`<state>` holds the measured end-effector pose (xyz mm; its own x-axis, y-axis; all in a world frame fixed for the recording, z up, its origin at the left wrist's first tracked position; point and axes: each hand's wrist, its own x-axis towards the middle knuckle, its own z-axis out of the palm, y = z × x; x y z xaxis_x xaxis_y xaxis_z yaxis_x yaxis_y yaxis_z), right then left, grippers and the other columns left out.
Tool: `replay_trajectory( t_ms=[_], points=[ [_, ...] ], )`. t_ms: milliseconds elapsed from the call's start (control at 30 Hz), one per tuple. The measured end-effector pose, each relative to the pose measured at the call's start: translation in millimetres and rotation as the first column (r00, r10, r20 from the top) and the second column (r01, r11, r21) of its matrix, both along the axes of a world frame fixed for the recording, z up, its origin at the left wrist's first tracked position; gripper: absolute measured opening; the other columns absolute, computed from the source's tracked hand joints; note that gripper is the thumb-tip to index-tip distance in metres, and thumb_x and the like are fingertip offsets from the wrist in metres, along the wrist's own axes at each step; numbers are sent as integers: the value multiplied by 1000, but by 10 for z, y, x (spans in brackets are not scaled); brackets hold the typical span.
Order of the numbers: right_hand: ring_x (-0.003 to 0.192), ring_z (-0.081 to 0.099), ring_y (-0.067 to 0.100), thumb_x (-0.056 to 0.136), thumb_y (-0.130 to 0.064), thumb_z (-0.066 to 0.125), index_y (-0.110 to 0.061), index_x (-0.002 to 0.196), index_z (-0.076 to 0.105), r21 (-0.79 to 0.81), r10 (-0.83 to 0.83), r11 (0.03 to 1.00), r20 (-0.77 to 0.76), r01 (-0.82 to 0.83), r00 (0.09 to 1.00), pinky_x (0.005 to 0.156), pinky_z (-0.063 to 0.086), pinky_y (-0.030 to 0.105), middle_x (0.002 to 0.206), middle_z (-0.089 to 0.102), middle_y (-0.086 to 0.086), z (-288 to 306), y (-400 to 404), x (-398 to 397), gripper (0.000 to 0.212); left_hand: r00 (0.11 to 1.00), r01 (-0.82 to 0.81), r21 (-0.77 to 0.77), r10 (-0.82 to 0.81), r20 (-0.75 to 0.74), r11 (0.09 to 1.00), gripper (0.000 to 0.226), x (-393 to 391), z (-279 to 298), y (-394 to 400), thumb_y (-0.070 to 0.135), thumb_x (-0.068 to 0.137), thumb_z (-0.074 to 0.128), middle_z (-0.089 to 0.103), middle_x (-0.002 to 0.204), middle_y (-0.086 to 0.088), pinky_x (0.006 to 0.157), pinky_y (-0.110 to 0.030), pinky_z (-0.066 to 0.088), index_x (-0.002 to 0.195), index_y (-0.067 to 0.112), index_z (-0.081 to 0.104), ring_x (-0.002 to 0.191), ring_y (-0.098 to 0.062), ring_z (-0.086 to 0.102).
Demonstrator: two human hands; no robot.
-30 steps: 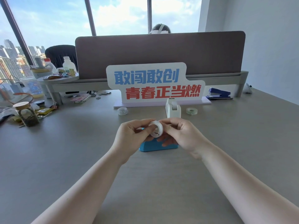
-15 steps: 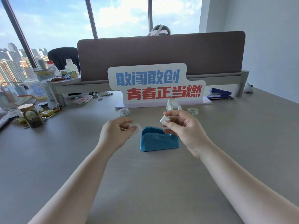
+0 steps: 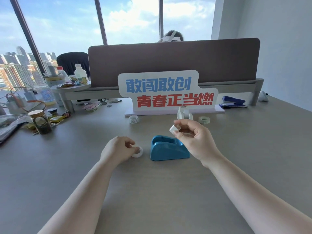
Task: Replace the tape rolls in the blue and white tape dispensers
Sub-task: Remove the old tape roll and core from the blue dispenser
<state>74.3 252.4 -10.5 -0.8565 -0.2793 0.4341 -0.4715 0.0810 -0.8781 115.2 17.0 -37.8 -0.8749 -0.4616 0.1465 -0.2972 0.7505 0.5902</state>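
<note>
Left hand [image 3: 116, 149] pinches tape roll [image 3: 138, 151] on desk [image 3: 67, 166], beside blue dispenser [image 3: 168, 149]. Right hand [image 3: 194, 141] holds white core [image 3: 175, 128] in fingertips above it.

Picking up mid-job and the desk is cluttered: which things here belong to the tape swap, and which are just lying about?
Part of the job:
- blue dispenser
- white dispenser
- used roll under left hand
- white hub in right hand
- spare rolls

Just lying about:
- blue stapler
- slogan sign
- cork-lidded jar
- bottles
</note>
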Motion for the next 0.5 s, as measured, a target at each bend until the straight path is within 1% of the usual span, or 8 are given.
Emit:
replay_trajectory(
  t_ms=[133,300,367,433,500],
  points=[
    [87,64,1,83,-14,68,-22,104,66,87,23,996,-68,-17,997,74,49,8,91,67,-14,70,-64,-23,22,999,-15,8,15,-42,1000,29,-79,40,-23,41,75,67,69,93,7,84,-32,50,99,25,68,94,-19,61],
    [86,63,-3,83,-13,68,-21,103,65,97,24,995,-100,-14,995,73,49,6,92,67,-11,233,-221,-157,21,987,-63,-45,55,-154,997,32,-303,187,-107,37,82,62,69,109,2,87,-31,47,109,21,65,105,-22,60],
    [87,64,1,83,-13,68,-18,103,66,87,16,996,-111,-6,994,74,49,7,93,69,-7,273,-308,-226,21,985,-73,-23,68,-160,997,35,-426,190,-174,35,81,63,67,116,0,89,-32,46,113,20,63,108,-23,59],
    [89,65,6,83,-14,68,-16,103,66,80,10,997,-119,0,993,74,51,8,95,70,-3,283,-398,-295,20,986,-79,13,80,-146,997,43,-560,155,-258,36,79,65,63,122,-3,92,-34,46,119,20,58,112,-23,57],
    [90,66,10,82,-13,69,-15,102,66,69,16,998,-110,-9,994,74,51,8,95,70,-1,276,-479,-362,20,989,-82,-14,79,-128,997,54,-698,106,-344,37,77,66,58,128,-6,96,-36,44,127,19,52,117,-25,54]
  ],
)
